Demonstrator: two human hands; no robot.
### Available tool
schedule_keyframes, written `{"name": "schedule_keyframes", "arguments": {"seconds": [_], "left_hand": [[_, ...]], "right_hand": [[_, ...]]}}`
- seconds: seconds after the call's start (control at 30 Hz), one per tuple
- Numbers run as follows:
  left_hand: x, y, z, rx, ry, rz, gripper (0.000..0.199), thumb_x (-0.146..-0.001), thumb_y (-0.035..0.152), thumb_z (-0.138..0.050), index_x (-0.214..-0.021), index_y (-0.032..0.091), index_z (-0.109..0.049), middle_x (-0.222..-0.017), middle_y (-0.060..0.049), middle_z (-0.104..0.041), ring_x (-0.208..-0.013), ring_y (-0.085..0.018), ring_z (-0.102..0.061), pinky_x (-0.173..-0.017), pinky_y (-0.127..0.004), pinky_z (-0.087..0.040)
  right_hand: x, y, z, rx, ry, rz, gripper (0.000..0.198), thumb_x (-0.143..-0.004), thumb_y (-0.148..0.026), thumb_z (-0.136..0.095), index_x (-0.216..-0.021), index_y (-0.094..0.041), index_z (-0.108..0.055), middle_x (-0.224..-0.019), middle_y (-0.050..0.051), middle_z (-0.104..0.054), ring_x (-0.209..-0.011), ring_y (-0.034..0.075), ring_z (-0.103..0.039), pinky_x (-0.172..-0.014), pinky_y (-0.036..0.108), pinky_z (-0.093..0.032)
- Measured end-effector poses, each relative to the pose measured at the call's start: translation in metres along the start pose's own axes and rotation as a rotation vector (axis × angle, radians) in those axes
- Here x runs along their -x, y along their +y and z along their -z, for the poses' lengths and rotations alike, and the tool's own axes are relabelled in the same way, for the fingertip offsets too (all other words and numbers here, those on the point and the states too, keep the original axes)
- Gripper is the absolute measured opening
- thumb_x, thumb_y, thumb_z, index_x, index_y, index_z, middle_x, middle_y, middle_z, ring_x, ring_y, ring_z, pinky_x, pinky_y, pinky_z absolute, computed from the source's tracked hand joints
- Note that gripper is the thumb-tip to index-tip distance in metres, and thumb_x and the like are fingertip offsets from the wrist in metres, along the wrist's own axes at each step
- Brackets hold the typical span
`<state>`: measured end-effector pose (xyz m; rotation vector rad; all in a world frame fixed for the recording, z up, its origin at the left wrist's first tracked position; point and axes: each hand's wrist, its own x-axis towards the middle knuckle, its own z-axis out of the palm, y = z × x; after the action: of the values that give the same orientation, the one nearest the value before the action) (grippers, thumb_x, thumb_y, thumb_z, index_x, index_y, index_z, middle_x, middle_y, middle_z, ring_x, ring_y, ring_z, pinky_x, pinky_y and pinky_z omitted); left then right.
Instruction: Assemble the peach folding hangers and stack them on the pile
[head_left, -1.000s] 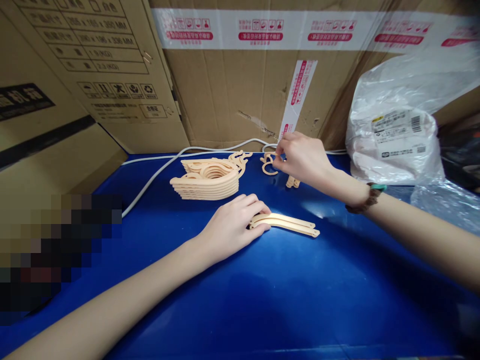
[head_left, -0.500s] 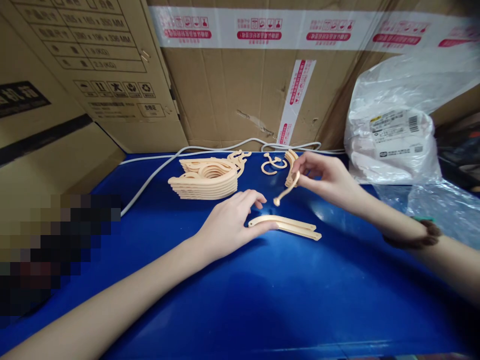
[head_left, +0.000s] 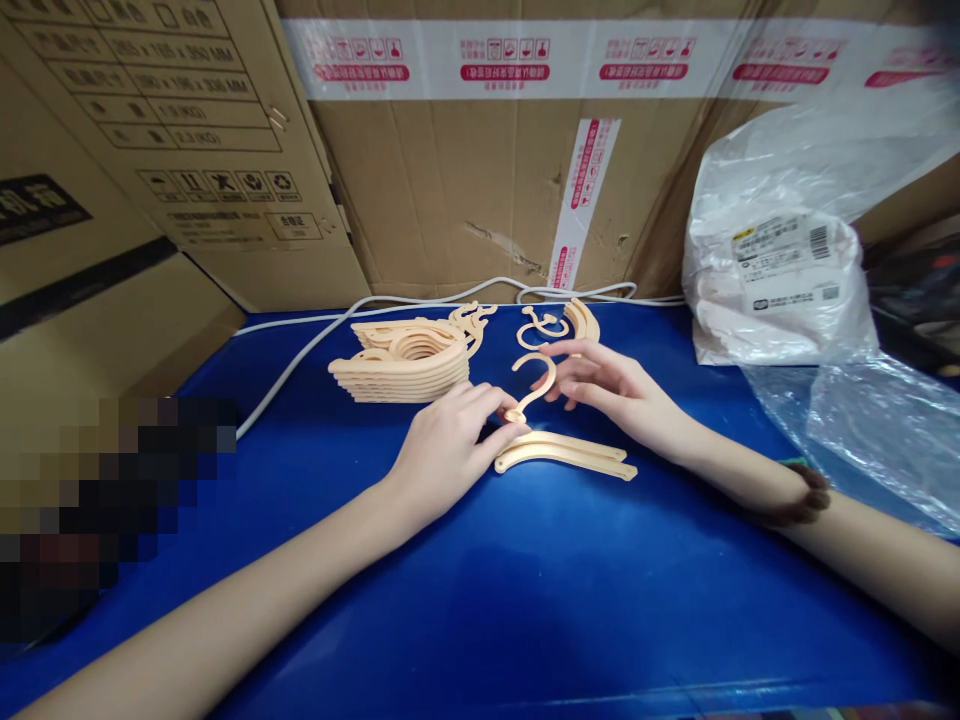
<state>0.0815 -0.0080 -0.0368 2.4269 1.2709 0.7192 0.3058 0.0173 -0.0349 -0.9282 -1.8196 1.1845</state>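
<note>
A cream plastic hanger hook (head_left: 551, 377) stands tilted, its curve upward. My left hand (head_left: 457, 435) pinches the round base of this hook between thumb and fingers. Close around the curve is my right hand (head_left: 615, 385), its fingers apart; whether a fingertip touches the hook I cannot tell. Just below the left fingertips, two slim hanger arms (head_left: 574, 457) lie side by side on the blue table (head_left: 525, 590).
A stack of cream hanger parts (head_left: 401, 380) sits left of the hands, with several small hooks (head_left: 472, 318) behind it. Loose hooks (head_left: 541, 330) and curved arms (head_left: 583, 320) lie farther back. A white cable (head_left: 300, 372), cardboard boxes (head_left: 450, 190) and a plastic bag (head_left: 780, 270) border the table.
The hook has passed from my right hand to my left and now points curve upward. My right fingers have loosened and moved slightly toward me. The two hanger arms lie almost as before.
</note>
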Motion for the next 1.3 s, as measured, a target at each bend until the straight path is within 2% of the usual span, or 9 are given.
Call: {"name": "schedule_keyframes", "arguments": {"seconds": [0.13,0.27,0.43,0.63,0.8,1.03,1.3], "left_hand": [[0.002,0.0,-0.002,-0.042,0.024,-0.031,0.014,-0.092,0.034,-0.06,-0.086,0.021,-0.06,-0.086,0.002,-0.065,-0.084,-0.017,-0.058,-0.071,-0.028,-0.04],[0.002,0.0,0.001,-0.074,0.02,-0.121,0.022,-0.091,0.042,-0.06,-0.088,0.021,-0.058,-0.079,0.003,-0.061,-0.078,-0.016,-0.056,-0.066,-0.026,-0.039],[0.0,-0.003,0.015,-0.134,-0.187,-0.294,0.027,-0.091,0.045,-0.057,-0.091,0.02,-0.05,-0.084,0.002,-0.055,-0.069,-0.013,-0.052,-0.056,-0.025,-0.034],[0.0,-0.005,0.016,-0.191,-0.287,-0.368,0.016,-0.094,0.036,-0.049,-0.092,0.02,-0.047,-0.094,0.0,-0.053,-0.074,-0.013,-0.054,-0.06,-0.025,-0.039],[0.0,-0.002,0.01,-0.209,-0.302,-0.368,0.012,-0.095,0.031,-0.045,-0.094,0.019,-0.048,-0.098,-0.002,-0.055,-0.078,-0.015,-0.057,-0.062,-0.026,-0.041],[0.001,-0.002,0.01,-0.272,-0.313,-0.407,0.016,-0.097,0.031,-0.041,-0.094,0.018,-0.05,-0.103,-0.004,-0.056,-0.079,-0.015,-0.058,-0.062,-0.026,-0.043],[0.001,0.0,0.006,-0.326,-0.264,-0.453,0.02,-0.098,0.033,-0.04,-0.094,0.019,-0.055,-0.112,-0.006,-0.057,-0.083,-0.016,-0.059,-0.057,-0.026,-0.043]], "right_hand": [[0.005,-0.003,-0.003,0.149,-0.07,0.01,0.026,-0.092,-0.031,-0.056,-0.113,-0.026,-0.07,-0.11,0.002,-0.072,-0.1,0.017,-0.064,-0.09,0.033,-0.048],[0.004,0.001,-0.003,0.085,-0.007,-0.084,0.025,-0.085,-0.04,-0.065,-0.102,-0.025,-0.075,-0.102,0.002,-0.074,-0.09,0.018,-0.065,-0.081,0.032,-0.049],[0.001,0.011,-0.001,-0.068,0.117,-0.184,0.026,-0.074,-0.04,-0.075,-0.093,-0.022,-0.076,-0.091,0.003,-0.074,-0.072,0.013,-0.062,-0.068,0.028,-0.048],[0.001,0.011,0.0,-0.09,0.076,-0.169,0.019,-0.075,-0.034,-0.074,-0.088,-0.02,-0.073,-0.083,0.001,-0.071,-0.069,0.011,-0.058,-0.066,0.027,-0.046],[0.0,0.009,0.0,-0.066,0.038,-0.158,0.018,-0.076,-0.033,-0.072,-0.087,-0.02,-0.072,-0.081,0.001,-0.07,-0.07,0.013,-0.059,-0.067,0.029,-0.046],[0.0,0.007,-0.002,-0.06,0.0,-0.159,0.017,-0.077,-0.033,-0.071,-0.087,-0.02,-0.072,-0.078,0.0,-0.069,-0.07,0.013,-0.059,-0.07,0.03,-0.046],[0.001,0.006,-0.001,-0.036,-0.012,-0.169,0.019,-0.078,-0.035,-0.07,-0.087,-0.018,-0.072,-0.08,0.002,-0.069,-0.07,0.014,-0.059,-0.069,0.031,-0.046]]}}
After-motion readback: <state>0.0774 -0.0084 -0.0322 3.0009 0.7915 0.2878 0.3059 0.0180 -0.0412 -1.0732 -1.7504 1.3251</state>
